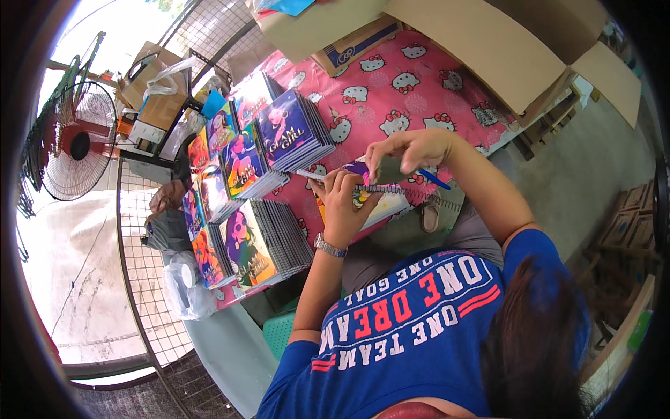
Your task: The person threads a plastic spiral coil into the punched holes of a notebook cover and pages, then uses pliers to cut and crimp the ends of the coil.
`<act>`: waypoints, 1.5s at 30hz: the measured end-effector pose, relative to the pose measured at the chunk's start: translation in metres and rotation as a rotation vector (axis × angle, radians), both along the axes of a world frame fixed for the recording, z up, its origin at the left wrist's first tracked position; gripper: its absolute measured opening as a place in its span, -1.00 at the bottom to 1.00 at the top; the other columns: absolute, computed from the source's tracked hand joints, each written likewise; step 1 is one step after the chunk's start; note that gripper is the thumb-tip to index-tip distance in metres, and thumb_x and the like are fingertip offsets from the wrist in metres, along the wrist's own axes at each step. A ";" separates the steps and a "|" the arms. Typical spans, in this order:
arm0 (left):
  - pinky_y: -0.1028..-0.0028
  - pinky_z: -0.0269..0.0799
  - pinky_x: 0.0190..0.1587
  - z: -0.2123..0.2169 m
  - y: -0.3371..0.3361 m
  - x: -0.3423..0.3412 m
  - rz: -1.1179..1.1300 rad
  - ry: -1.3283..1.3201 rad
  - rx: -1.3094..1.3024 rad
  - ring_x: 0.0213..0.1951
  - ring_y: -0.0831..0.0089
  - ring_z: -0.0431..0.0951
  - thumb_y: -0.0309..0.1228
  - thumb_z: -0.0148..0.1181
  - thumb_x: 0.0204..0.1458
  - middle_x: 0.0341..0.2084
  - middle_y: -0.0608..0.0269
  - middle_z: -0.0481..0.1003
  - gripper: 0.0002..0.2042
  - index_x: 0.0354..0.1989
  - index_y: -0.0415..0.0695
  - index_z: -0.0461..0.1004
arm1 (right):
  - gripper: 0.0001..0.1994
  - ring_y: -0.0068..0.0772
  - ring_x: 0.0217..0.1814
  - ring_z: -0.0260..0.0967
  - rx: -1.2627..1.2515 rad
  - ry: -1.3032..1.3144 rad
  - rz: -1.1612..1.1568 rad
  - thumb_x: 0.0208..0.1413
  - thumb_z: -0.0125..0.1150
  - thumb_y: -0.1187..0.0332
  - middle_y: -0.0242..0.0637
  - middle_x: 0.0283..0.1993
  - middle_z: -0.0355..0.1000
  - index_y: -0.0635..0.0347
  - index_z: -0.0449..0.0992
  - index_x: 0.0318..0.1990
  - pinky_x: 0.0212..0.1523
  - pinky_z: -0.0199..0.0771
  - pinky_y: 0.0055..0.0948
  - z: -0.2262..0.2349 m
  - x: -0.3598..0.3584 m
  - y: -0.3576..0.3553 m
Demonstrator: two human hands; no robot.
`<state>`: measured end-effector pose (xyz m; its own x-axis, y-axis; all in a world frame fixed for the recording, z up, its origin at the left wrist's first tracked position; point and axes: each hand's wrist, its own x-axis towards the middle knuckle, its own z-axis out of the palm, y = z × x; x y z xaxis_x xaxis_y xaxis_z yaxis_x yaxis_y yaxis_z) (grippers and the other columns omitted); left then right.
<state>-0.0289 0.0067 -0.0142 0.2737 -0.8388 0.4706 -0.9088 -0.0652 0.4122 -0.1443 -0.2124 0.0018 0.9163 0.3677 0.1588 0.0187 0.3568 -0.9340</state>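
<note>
My left hand (343,199), a watch on its wrist, grips a notebook (359,167) by its bound edge, thumb and fingers closed around it. Along that edge runs a dark wire spiral (384,189), and its loose end (447,202) sticks out past the notebook to the right. My right hand (412,150) hovers over the spiral with bent fingers, the index fingertip pointing down at the edge. A slim blue stick-like object (435,179) pokes out below the right hand; whether the fingers hold it is hidden. Beneath lies another colourful notebook (391,206).
Stacks of spiral notebooks with illustrated covers (289,133) fill the left of the table, which has a pink cartoon-cat cloth (398,84). Open cardboard boxes (481,49) stand at the back right. A fan (80,143) and a plastic bag (188,286) are at the left.
</note>
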 end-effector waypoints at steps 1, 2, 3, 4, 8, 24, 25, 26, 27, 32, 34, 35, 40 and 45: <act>-0.09 -0.14 0.28 0.000 -0.001 0.000 0.011 -0.015 0.012 0.05 0.13 0.35 -0.22 0.54 -0.30 -0.22 0.26 0.44 -0.55 -0.26 -0.07 0.44 | -0.48 -0.54 -0.12 0.36 0.044 -0.048 0.010 -0.11 0.39 0.21 -0.27 -0.06 0.46 0.30 0.51 0.02 -0.12 0.38 -0.48 0.001 -0.001 0.003; -0.09 -0.13 0.27 0.002 -0.002 -0.001 0.022 -0.031 0.023 0.05 0.13 0.35 -0.22 0.54 -0.31 -0.22 0.26 0.44 -0.55 -0.27 -0.07 0.45 | -0.48 -0.55 -0.12 0.36 -0.247 0.040 -0.016 -0.10 0.39 0.20 -0.28 -0.07 0.46 0.30 0.51 0.01 -0.10 0.37 -0.49 0.000 0.003 0.001; -0.01 -0.02 0.23 0.004 -0.002 -0.005 0.075 -0.058 0.011 0.02 0.14 0.36 -0.21 0.54 -0.34 -0.24 0.25 0.45 -0.56 -0.31 -0.07 0.46 | -0.49 -0.56 -0.12 0.37 -0.539 0.127 -0.042 -0.10 0.38 0.19 -0.30 -0.09 0.47 0.30 0.51 0.00 -0.09 0.37 -0.49 -0.003 0.009 -0.005; 0.02 0.03 0.19 0.006 -0.001 -0.001 0.096 -0.059 0.012 0.00 0.15 0.36 -0.22 0.54 -0.34 -0.25 0.25 0.45 -0.57 -0.31 -0.07 0.47 | -0.50 -0.57 -0.12 0.37 -0.841 0.208 -0.073 -0.10 0.38 0.19 -0.32 -0.10 0.47 0.30 0.52 0.00 -0.07 0.36 -0.50 0.001 0.015 -0.010; 0.19 0.22 0.01 0.004 0.007 0.027 0.079 -0.086 -0.009 -0.10 0.18 0.38 -0.27 0.54 -0.37 -0.30 0.25 0.45 -0.58 -0.31 -0.09 0.50 | -0.58 -0.64 -0.13 0.33 -0.040 0.010 -0.044 -0.04 0.35 0.26 -0.44 -0.21 0.45 0.29 0.53 -0.03 -0.04 0.30 -0.55 0.007 0.021 0.008; 0.19 0.19 0.01 -0.001 0.000 0.026 0.039 0.070 -0.022 -0.11 0.22 0.42 -0.27 0.55 -0.38 -0.35 0.28 0.48 -0.59 -0.34 -0.06 0.47 | -0.61 -0.60 -0.15 0.34 -0.530 0.046 -0.188 -0.01 0.33 0.22 -0.46 -0.22 0.39 0.21 0.50 -0.04 -0.07 0.30 -0.59 0.009 0.024 0.002; 0.20 0.20 0.01 -0.001 0.002 0.025 0.040 0.085 -0.022 -0.12 0.21 0.43 -0.28 0.56 -0.38 -0.35 0.27 0.48 -0.58 -0.35 -0.07 0.47 | -0.63 -0.62 -0.18 0.31 0.081 0.077 -0.008 0.00 0.34 0.18 -0.48 -0.21 0.40 0.18 0.53 -0.08 -0.11 0.28 -0.60 0.003 0.024 0.012; 0.21 0.22 0.00 -0.001 0.004 0.025 0.042 0.101 -0.021 -0.12 0.20 0.43 -0.28 0.56 -0.38 -0.35 0.27 0.48 -0.58 -0.35 -0.07 0.47 | -0.62 -0.62 -0.17 0.31 -0.154 0.088 -0.034 0.00 0.34 0.19 -0.47 -0.20 0.41 0.18 0.52 -0.07 -0.10 0.29 -0.60 0.003 0.026 0.009; 0.24 0.25 -0.02 -0.001 0.001 0.025 0.069 0.112 -0.010 -0.12 0.18 0.44 -0.28 0.56 -0.38 -0.35 0.25 0.49 -0.57 -0.35 -0.09 0.46 | -0.62 -0.61 -0.16 0.32 -0.389 0.099 -0.058 0.00 0.33 0.20 -0.46 -0.19 0.41 0.19 0.51 -0.05 -0.09 0.29 -0.59 0.003 0.031 0.004; 0.20 0.29 -0.01 -0.001 0.008 0.027 0.053 0.136 -0.067 -0.13 0.16 0.45 -0.32 0.56 -0.37 -0.35 0.21 0.49 -0.58 -0.34 -0.12 0.46 | -0.60 -0.61 -0.21 0.36 0.189 -0.025 0.033 -0.01 0.33 0.21 -0.44 -0.19 0.47 0.26 0.48 -0.06 -0.20 0.34 -0.54 0.002 0.036 0.016; 0.19 0.30 0.00 0.005 0.002 0.030 0.060 0.188 -0.062 -0.12 0.15 0.45 -0.35 0.55 -0.35 -0.36 0.20 0.48 -0.59 -0.33 -0.13 0.46 | -0.60 -0.63 -0.18 0.34 -0.284 0.026 -0.025 0.00 0.33 0.21 -0.45 -0.17 0.45 0.24 0.47 -0.05 -0.18 0.33 -0.55 -0.003 0.048 0.004; 0.20 0.33 0.01 0.007 0.005 0.031 0.066 0.188 -0.049 -0.10 0.15 0.45 -0.39 0.55 -0.35 -0.31 0.19 0.48 -0.58 -0.31 -0.16 0.46 | -0.60 -0.64 -0.17 0.34 -0.493 0.059 -0.050 0.01 0.32 0.22 -0.46 -0.17 0.44 0.23 0.46 -0.04 -0.16 0.33 -0.56 -0.003 0.053 0.001; 0.30 0.45 -0.14 -0.001 0.018 0.054 0.064 0.154 -0.007 -0.19 0.25 0.49 -0.49 0.49 -0.24 -0.23 0.17 0.43 -0.65 -0.27 -0.21 0.46 | -0.60 -0.69 -0.22 0.33 -0.153 0.100 0.023 0.04 0.32 0.26 -0.53 -0.20 0.43 0.23 0.45 0.00 -0.20 0.32 -0.60 -0.004 0.064 0.007; 0.51 0.48 -0.33 -0.013 0.017 0.058 -0.051 0.680 -0.032 -0.36 0.51 0.49 -0.59 0.42 -0.12 -0.32 0.27 0.37 -0.72 -0.26 -0.26 0.44 | -0.59 -0.63 -0.15 0.36 0.179 0.054 0.066 0.04 0.31 0.24 -0.40 -0.13 0.48 0.26 0.47 0.01 -0.12 0.35 -0.54 0.000 0.063 0.015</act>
<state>0.0290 0.0233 -0.0276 0.4780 -0.8469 0.2331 -0.4490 -0.0075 0.8935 -0.0815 -0.1975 0.0015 0.9001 0.3974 0.1786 -0.0586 0.5164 -0.8543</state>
